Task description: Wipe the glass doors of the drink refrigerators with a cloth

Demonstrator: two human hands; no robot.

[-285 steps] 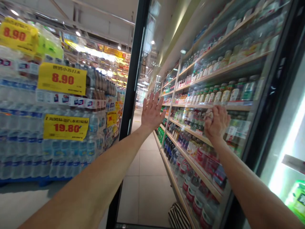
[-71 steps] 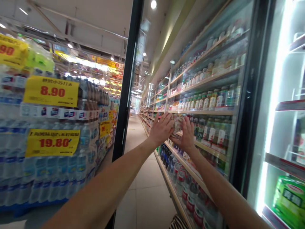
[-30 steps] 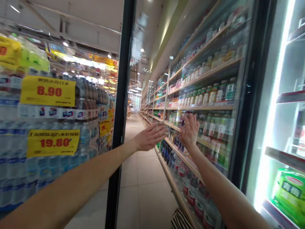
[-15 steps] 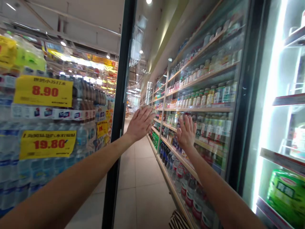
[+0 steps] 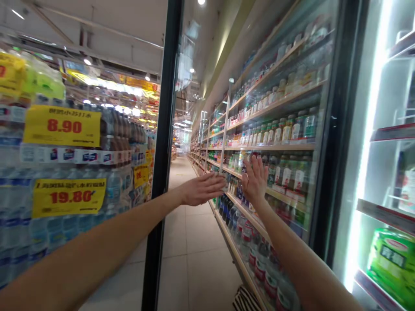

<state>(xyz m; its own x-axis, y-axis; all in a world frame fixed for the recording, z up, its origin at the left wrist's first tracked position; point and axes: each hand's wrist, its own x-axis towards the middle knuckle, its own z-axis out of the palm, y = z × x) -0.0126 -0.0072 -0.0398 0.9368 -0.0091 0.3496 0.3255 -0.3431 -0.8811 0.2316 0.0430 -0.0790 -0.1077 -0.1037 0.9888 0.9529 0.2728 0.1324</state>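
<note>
My left hand [image 5: 202,190] lies flat against the glass door [image 5: 207,268], its fingers together and pointing right. A bit of pale cloth [image 5: 224,181] peeks out at the fingertips; most of it is hidden under the hand. To the right, my right hand [image 5: 255,179] rests on the same pane, open, with its palm to the glass and fingers upward. Nothing shows in it. The door stands ajar, with a dark frame post [image 5: 162,155] along its left edge and another dark post [image 5: 337,129] on the right.
Wooden shelves of bottled drinks [image 5: 288,129] show in the glass. On the left rise stacked water bottles [image 5: 69,229] with yellow price signs [image 5: 61,125]. At right is a lit cooler with shelves [image 5: 394,131] and a green pack [image 5: 392,259]. Striped fabric [image 5: 244,299] shows low down.
My left hand has slid down and to the right across the glass with the cloth, its fingers turning from upward to sideways. My right hand stays almost where it was.
</note>
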